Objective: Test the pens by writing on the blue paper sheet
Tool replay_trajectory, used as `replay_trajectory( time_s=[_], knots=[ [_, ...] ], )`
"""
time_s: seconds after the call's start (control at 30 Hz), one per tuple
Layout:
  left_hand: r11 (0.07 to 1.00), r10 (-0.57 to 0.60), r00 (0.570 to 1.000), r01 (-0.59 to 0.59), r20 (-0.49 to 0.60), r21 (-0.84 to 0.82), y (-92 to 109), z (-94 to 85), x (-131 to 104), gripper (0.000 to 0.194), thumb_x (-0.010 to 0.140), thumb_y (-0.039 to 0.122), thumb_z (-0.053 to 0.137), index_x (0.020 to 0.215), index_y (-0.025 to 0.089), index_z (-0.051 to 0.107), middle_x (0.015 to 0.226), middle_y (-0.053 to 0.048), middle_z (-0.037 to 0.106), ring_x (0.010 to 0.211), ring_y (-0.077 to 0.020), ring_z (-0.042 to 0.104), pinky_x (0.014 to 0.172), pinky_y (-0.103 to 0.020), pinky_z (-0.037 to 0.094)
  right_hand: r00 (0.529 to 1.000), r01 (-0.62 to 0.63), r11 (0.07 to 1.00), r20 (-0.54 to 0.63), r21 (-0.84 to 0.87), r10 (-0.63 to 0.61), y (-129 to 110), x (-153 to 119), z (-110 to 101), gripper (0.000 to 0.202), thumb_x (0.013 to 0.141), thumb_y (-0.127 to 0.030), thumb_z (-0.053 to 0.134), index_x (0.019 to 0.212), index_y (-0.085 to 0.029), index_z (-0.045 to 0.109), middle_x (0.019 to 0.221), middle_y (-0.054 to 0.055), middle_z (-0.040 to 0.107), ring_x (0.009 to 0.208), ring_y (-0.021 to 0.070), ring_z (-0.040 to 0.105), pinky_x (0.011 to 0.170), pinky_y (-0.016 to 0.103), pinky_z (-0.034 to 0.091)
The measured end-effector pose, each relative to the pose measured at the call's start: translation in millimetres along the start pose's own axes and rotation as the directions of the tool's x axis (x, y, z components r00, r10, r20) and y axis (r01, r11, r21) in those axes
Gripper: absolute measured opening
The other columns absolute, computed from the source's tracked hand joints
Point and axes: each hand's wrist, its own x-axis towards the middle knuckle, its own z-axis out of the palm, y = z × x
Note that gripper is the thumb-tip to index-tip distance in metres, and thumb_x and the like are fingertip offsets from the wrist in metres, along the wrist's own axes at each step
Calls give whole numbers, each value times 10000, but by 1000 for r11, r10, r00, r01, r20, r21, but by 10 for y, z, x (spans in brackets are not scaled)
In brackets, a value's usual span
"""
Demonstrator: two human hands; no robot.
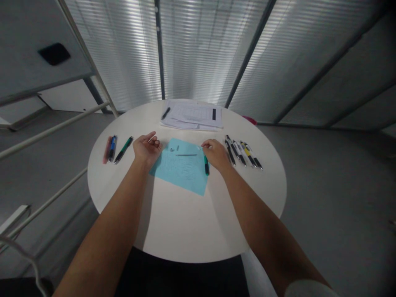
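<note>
A sheet of blue paper point(182, 175) with faint writing lies turned at an angle on the table. Across its upper part rests a thin dark pen refill point(186, 154). My left hand point(147, 149) is at the sheet's left edge, palm turned up, fingers loosely bent and apart, holding nothing. Over the right edge, my right hand point(215, 154) has its thumb and fingertips pinched together. A tiny pale spot shows at those fingertips, too small to name. Just below that hand lies a green and black pen part point(206, 166), its upper end close to the fingers.
On the round white table point(179, 231), a green pen point(123, 150), a blue pen point(112, 148) and a reddish pen point(107, 150) lie left. Several black, white and yellow pens point(246, 153) lie right. A paper stack point(192, 115) with a dark pen point(166, 113) is at the back.
</note>
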Motion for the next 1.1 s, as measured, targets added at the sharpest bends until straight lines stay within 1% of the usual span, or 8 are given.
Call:
replay_trajectory(
  time_s=[0.33,0.53,0.7,0.8,0.87,1.0,1.03,1.1],
  knots=[
    [1000,0,1000,0,3,1,0,35,-29,228,656,164,538,872,153,608,611,-18,539,507,-125,496,505,-244,441,979,151,986,146,-66,-140,5,-47,14,239,714,-70,538,811,-225,692,920,33,625,858,179,593,801,319,468],
    [1000,6,1000,-6,-9,2,-6,39,-34,227,654,161,538,873,166,596,614,-14,527,509,-119,487,502,-235,439,968,191,981,174,-45,-180,14,-43,30,257,726,-46,515,799,-218,692,889,30,648,835,171,598,767,302,458],
    [1000,11,1000,-11,6,2,-9,15,-5,213,665,163,542,873,173,588,623,-16,529,511,-122,487,501,-239,444,980,155,986,113,66,-162,-23,-16,35,218,709,-66,534,713,-214,695,792,19,662,769,161,592,751,301,448],
    [1000,10,1000,-10,-5,0,-9,15,1,198,670,158,546,863,180,581,624,-16,532,507,-121,485,497,-235,440,998,35,970,39,239,-46,-38,18,23,196,697,-126,530,667,-218,700,736,9,667,715,157,581,708,298,446],
    [1000,10,1000,-10,-12,1,-7,19,-2,195,669,156,546,859,179,582,622,-17,532,506,-121,485,496,-234,438,997,-69,907,2,416,75,-24,54,11,203,692,-173,504,656,-215,699,685,8,653,658,151,558,638,286,430],
    [1000,5,1000,-5,-9,4,0,29,-22,205,663,154,541,862,175,586,618,-14,528,506,-122,491,498,-235,438,967,-170,638,4,751,253,42,125,2,207,649,-211,466,689,-200,669,598,0,576,539,123,471,518,261,358],
    [1000,5,1000,-5,-7,4,1,32,-28,210,661,154,540,865,171,588,617,-14,528,506,-122,490,498,-236,437,964,-171,598,7,783,267,56,136,6,198,638,-213,481,717,-202,662,601,-8,564,537,117,464,518,256,354],
    [1000,5,1000,-5,-7,5,3,37,-38,221,656,153,541,870,164,593,617,-14,529,506,-120,487,502,-238,440,965,-154,603,-13,783,264,75,144,22,193,639,-225,534,791,-215,652,629,-28,550,558,109,466,539,247,365]
  ],
)
